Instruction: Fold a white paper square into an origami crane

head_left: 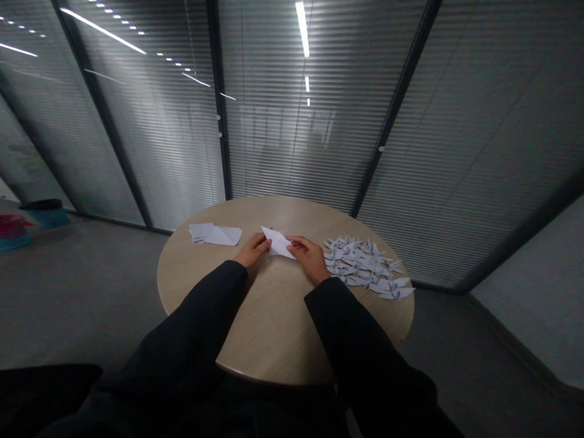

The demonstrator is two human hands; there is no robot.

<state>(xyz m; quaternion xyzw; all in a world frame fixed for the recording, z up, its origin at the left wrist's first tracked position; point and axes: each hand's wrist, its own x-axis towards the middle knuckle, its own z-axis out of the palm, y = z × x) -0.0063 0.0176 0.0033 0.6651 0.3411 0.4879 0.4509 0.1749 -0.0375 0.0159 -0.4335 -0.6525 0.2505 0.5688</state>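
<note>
A folded piece of white paper [277, 241], pointed at its upper left corner, is held between my two hands over the middle of the table. My left hand [253, 248] pinches its left edge between thumb and fingers. On the other side, my right hand [310, 257] grips the right edge, thumb in front and fingers partly behind the paper. To the right of my right hand lies a spread-out heap of folded white paper cranes [360, 261]. Left of my left hand is a small stack of white paper sheets [215, 234], slightly fanned.
The round wooden table [274, 328] stands against a glass partition with blinds [292, 146]. On the floor at far left are a blue bin with a dark rim [48, 214] and a container with something red [13, 226]. A pale wall [538, 304] rises at right.
</note>
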